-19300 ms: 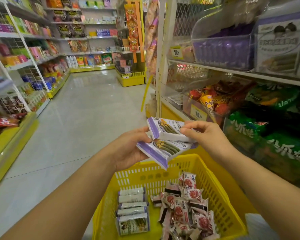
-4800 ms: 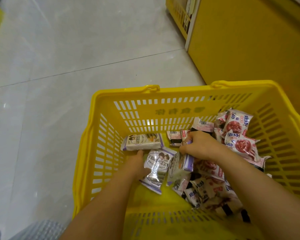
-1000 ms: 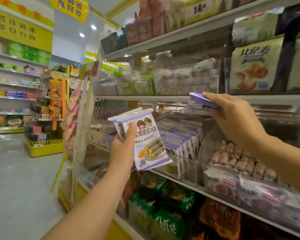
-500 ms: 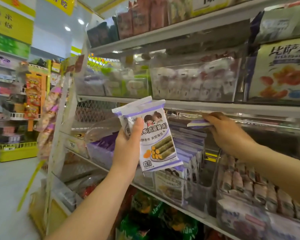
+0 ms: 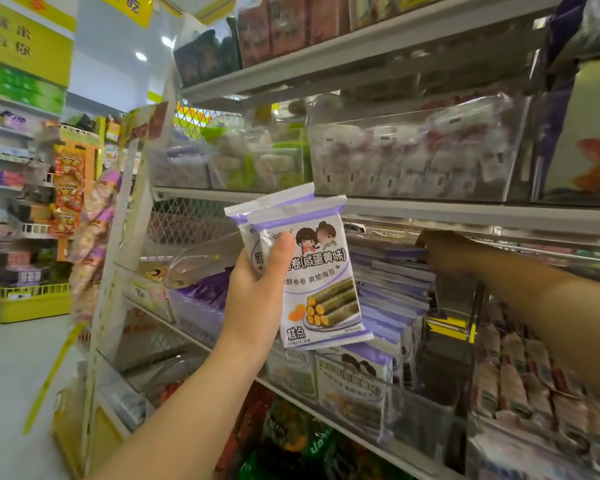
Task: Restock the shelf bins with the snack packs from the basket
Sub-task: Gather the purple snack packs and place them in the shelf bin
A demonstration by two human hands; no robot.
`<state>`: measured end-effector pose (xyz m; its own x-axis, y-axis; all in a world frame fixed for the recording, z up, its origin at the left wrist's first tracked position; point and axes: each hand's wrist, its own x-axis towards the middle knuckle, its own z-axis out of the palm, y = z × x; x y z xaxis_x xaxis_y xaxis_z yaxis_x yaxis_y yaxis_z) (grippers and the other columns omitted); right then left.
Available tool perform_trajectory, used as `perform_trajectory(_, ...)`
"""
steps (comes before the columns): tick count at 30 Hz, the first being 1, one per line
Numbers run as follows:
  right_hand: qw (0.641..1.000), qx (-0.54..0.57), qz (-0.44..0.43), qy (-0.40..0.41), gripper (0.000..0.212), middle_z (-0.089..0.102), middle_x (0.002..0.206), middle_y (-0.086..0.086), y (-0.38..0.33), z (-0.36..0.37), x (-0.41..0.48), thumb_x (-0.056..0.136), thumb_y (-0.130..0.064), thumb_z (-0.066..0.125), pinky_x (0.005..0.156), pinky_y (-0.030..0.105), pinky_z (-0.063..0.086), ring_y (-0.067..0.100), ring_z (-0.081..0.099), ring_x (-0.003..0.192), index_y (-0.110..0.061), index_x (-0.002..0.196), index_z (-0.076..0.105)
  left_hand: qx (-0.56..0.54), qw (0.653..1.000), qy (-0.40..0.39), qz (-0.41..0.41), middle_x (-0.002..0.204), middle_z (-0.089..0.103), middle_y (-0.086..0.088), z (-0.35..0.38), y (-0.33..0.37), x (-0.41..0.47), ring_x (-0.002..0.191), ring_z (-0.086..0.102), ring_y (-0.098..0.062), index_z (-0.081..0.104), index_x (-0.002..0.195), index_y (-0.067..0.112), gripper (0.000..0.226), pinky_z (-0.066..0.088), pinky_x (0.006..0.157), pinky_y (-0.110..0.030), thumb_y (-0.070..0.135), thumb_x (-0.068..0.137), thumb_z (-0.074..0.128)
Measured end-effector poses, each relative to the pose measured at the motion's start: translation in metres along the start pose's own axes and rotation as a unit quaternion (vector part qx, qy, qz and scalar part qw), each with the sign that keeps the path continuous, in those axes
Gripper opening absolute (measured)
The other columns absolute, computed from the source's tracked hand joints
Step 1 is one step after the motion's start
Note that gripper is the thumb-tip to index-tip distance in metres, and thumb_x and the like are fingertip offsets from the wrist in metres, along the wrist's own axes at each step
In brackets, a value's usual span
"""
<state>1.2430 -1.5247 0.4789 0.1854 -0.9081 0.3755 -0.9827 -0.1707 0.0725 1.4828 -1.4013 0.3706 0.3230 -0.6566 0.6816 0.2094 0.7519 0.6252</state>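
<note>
You're mid-stocking: your right hand (image 5: pixel 444 252) reaches onto the stack (image 5: pixel 392 289) in the bin (image 5: pixel 421 419), its finger state untellable, while your left hand (image 5: pixel 257 299) clamps two packs (image 5: pixel 312 271) just outside, likely to be passed across next.

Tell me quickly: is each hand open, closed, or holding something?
Left hand: holding purple-and-white foil snack packs.
Right hand: inside the clear plastic bin; its grip cannot be told.

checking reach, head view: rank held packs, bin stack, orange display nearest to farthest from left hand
1. held packs, in the grip of the left hand
2. bin stack, just right of it
3. orange display, far left across the aisle
</note>
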Motion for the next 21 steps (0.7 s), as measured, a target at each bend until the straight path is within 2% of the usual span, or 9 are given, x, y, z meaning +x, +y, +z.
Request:
perform_trajectory(2,0.999,0.001,-0.001,-0.037,0.014,0.060,0.112,0.021,-0.002,0.004,0.003,0.095,-0.007,0.048,0.060,0.025,0.035,0.024,0.054,0.092,-0.002,0.100,0.060,-0.001,1.000,0.008,0.006,0.103,0.072,0.019,0.000,-0.002,0.001,0.096,0.067,0.001,0.061,0.111,0.038,0.050,0.052,0.071,-0.012,0.065,0.069,0.063)
perform_trajectory(4,0.996,0.042,-0.002,-0.075,0.023,0.061,0.112,0.019,-0.004,0.005,0.002,0.099,-0.011,0.044,0.063,0.022,0.039,0.019,0.050,0.086,0.000,0.112,0.059,0.003,1.000,0.015,0.005,0.103,0.072,0.021,0.000,-0.003,0.001,0.096,0.067,0.003,0.061,0.109,0.040,0.044,0.051,0.078,-0.019,0.064,0.073,0.062)
perform_trajectory(6,0.978,0.177,-0.016,-0.112,0.024,0.062,0.097,0.006,-0.006,0.005,-0.004,0.103,-0.017,0.037,0.057,0.015,0.046,0.012,0.059,0.073,-0.007,0.111,0.058,0.002,1.000,0.008,0.004,0.105,0.072,0.017,0.001,-0.004,0.001,0.099,0.067,-0.001,0.061,0.112,0.039,0.042,0.049,0.083,-0.026,0.061,0.076,0.061)
perform_trajectory(8,0.961,0.238,-0.041,-0.136,0.026,0.061,0.103,-0.001,-0.010,0.003,-0.008,0.104,-0.018,0.033,0.064,0.010,0.047,0.008,0.064,0.085,-0.014,0.118,0.055,0.003,1.000,-0.002,0.013,0.106,0.072,0.015,0.002,-0.003,-0.001,0.099,0.068,-0.003,0.061,0.112,0.038,0.041,0.053,0.080,-0.022,0.059,0.077,0.062)
perform_trajectory(11,0.993,0.072,-0.067,-0.063,0.036,0.055,0.131,0.013,-0.011,-0.001,-0.014,0.104,-0.028,0.034,0.097,0.032,0.042,0.031,0.052,0.118,-0.009,0.130,0.052,0.018,0.999,-0.018,0.039,0.105,0.072,0.017,0.000,0.005,-0.001,0.097,0.068,-0.001,0.062,0.108,0.041,0.034,0.051,0.071,-0.010,0.058,0.078,0.061)
perform_trajectory(13,0.996,-0.027,-0.080,0.002,0.040,0.054,0.133,0.009,-0.012,-0.005,-0.030,0.102,-0.040,0.035,0.098,0.038,0.042,0.028,0.052,0.116,-0.017,0.130,0.050,0.026,0.998,-0.024,0.053,0.107,0.072,0.015,-0.002,0.010,0.000,0.100,0.067,-0.002,0.063,0.107,0.042,0.035,0.052,0.074,-0.011,0.059,0.077,0.060)
perform_trajectory(15,0.988,0.029,-0.142,0.055,0.037,0.057,0.131,0.002,-0.017,-0.013,-0.056,0.100,-0.042,0.038,0.096,0.038,0.044,0.021,0.055,0.113,-0.025,0.130,0.051,0.037,0.997,-0.027,0.065,0.107,0.071,0.016,0.001,0.016,0.001,0.101,0.066,-0.002,0.063,0.105,0.044,0.033,0.052,0.076,-0.012,0.061,0.077,0.059)
perform_trajectory(18,0.917,0.324,-0.231,0.041,0.033,0.062,0.124,-0.012,-0.027,-0.031,-0.099,0.095,-0.039,0.048,0.096,0.031,0.046,0.002,0.058,0.111,-0.036,0.128,0.053,0.062,0.993,-0.048,0.085,0.102,0.070,0.023,0.014,0.023,-0.001,0.096,0.064,0.006,0.060,0.108,0.037,0.036,0.047,0.072,-0.005,0.059,0.080,0.056)
perform_trajectory(21,0.812,0.507,-0.279,-0.079,0.048,0.062,0.126,-0.008,-0.029,-0.054,-0.128,0.085,-0.033,0.055,0.089,0.036,0.049,0.012,0.061,0.112,-0.045,0.131,0.047,0.069,0.989,-0.100,0.079,0.106,0.070,0.020,0.037,0.027,-0.005,0.101,0.064,0.002,0.058,0.115,0.031,0.049,0.048,0.076,-0.007,0.066,0.081,0.056)
